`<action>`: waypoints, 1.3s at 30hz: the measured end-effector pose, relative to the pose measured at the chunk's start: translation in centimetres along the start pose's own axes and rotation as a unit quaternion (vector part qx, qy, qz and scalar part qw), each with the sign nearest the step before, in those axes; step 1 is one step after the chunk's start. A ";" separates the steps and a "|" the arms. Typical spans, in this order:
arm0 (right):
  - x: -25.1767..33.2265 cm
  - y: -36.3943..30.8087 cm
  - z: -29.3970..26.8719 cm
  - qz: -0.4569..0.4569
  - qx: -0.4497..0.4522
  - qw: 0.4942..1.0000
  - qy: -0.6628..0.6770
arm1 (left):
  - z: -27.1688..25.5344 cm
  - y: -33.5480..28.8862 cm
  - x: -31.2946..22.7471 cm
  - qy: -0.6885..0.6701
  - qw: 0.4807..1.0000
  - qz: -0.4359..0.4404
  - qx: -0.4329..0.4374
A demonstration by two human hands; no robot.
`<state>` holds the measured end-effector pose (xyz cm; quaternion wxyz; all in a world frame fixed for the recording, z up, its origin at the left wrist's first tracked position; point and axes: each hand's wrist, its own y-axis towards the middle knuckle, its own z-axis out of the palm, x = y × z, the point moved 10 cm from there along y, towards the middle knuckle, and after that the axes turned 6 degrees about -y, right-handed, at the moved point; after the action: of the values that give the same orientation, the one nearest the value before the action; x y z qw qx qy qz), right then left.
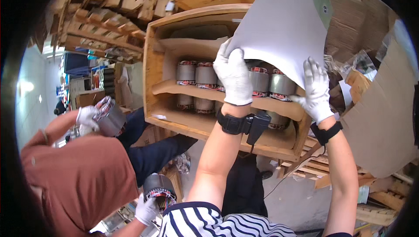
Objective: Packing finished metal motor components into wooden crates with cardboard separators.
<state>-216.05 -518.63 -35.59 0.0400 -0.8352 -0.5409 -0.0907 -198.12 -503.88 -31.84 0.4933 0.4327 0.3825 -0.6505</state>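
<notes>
A large whitish cardboard sheet (279, 23) with a green strip along one edge slants over the right part of a wooden crate (150, 62). My gloved left hand (234, 73) is closed on the sheet's lower left corner. At the sheet's lower right edge is my gloved right hand (316, 88), fingers stretched out and thumb apart. Below the sheet, metal motor stators (187, 72) with red and white windings stand in a row in the crate. A brown cardboard layer (200, 89) lies between them and more stators (204, 105) beneath. The sheet hides part of the crate.
At left, a co-worker in a brown shirt (83, 180) holds one stator (112, 119) in a gloved hand and another stator (159, 189) in the other. Wooden pallets (104, 27) are stacked behind. Cardboard (384, 106) and pallet wood (388, 200) crowd the right side.
</notes>
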 end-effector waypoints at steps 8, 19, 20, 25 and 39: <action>-6.3 -2.3 -6.3 -0.140 -0.153 0.965 -0.159 | -12.8 5.4 3.1 0.019 0.967 -0.252 0.032; -8.6 3.3 -3.8 -0.126 0.066 0.981 -0.129 | -13.2 4.3 14.1 0.062 0.842 -0.482 0.235; -6.4 3.3 -4.4 -0.147 0.070 0.983 -0.083 | -13.7 5.0 15.5 0.070 0.849 -0.476 0.217; -6.1 -1.5 -9.5 -0.053 -0.029 0.964 -0.257 | -15.0 13.9 20.5 0.638 0.726 -0.054 0.249; -9.4 -4.8 -6.5 0.114 0.052 0.991 -0.037 | -12.1 19.8 29.6 0.880 0.412 0.107 0.210</action>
<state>-224.85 -526.19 -31.23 0.0731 -0.8909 -0.4475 -0.0260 -180.69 -506.23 -65.08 -0.1544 0.8956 0.4085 0.0851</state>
